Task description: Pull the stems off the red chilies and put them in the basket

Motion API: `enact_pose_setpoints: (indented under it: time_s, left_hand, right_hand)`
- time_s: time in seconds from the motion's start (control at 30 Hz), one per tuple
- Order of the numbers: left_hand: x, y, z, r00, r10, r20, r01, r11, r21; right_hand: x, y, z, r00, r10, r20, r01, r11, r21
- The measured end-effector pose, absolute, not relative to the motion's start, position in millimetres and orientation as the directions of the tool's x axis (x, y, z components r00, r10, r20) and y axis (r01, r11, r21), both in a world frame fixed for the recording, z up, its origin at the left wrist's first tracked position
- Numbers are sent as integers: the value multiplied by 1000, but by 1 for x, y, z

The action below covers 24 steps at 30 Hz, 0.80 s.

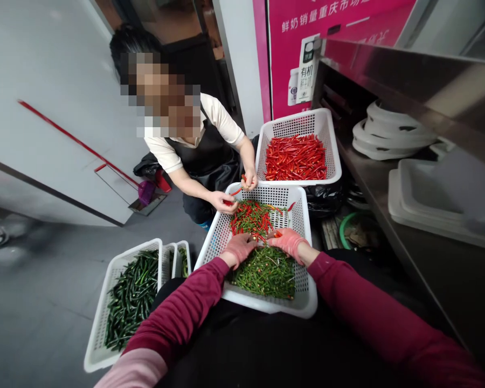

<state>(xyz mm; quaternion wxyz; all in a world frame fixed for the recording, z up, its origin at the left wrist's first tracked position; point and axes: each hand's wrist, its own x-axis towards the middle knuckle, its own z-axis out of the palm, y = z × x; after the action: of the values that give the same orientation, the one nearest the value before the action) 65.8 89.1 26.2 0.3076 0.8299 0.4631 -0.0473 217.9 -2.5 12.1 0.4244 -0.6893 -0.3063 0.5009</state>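
A white perforated basket [267, 307] stands in front of me. Green stems [264, 272] fill its near half, and a mix of red chilies and green stems [253, 218] lies farther back. My left hand [240, 249], in a pink glove, rests at the left of the line between the two heaps, fingers bent down over the pieces. Across from it, my right hand [286, 242], gloved too, has a bit of red chili at its fingers. Whether either hand grips anything is too small to tell.
Opposite sits a person [206, 145] whose hands hold red chilies over the basket. Behind it is a basket of red chilies [297, 156]. Green chilies [133, 296] fill a basket at the left. A metal shelf [372, 183] with white containers runs along the right.
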Motion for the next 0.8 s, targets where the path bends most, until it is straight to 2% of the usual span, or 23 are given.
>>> enact_pose_setpoints:
  time_s: [0.07, 0.17, 0.27, 0.37, 0.43, 0.53, 0.6, 0.67, 0.7, 0.8]
  left_hand:
    - [61, 77, 27, 555, 695, -457, 755, -191, 627]
    - [59, 62, 27, 617, 571, -541, 635, 43, 771]
    - [61, 53, 28, 646, 551, -528, 488, 235, 841]
    - [63, 46, 30, 622, 540, -567, 434, 365, 824]
    - [64, 41, 31, 602, 560, -569, 507, 283, 814]
    - [59, 35, 31, 680, 598, -425, 643, -208, 737]
    - [55, 33, 32, 777, 519, -356, 609, -474, 637]
    - [53, 37, 33, 835, 426, -348, 549, -604, 578]
    - [54, 43, 34, 836, 423, -349, 548, -650, 526]
    - [70, 68, 30, 812, 480, -332, 566, -786, 248]
  right_hand:
    - [211, -3, 9, 251, 862, -441, -31, -448, -894]
    - [203, -5, 4, 196, 880, -432, -146, -410, -900]
    - [199, -7, 4, 233, 897, -376, -209, -332, -920]
    - [196, -8, 7, 301, 891, -341, -197, -292, -936]
    - [194, -8, 8, 328, 881, -340, -177, -296, -939]
    - [195, -7, 6, 332, 872, -360, -250, -287, -925]
    - [202, -4, 5, 330, 859, -392, -394, -252, -884]
    - [214, 0, 5, 335, 833, -441, -554, -204, -807]
    - [221, 2, 6, 339, 819, -462, -616, -178, -768]
    - [238, 4, 12, 350, 810, -470, -723, -86, -686]
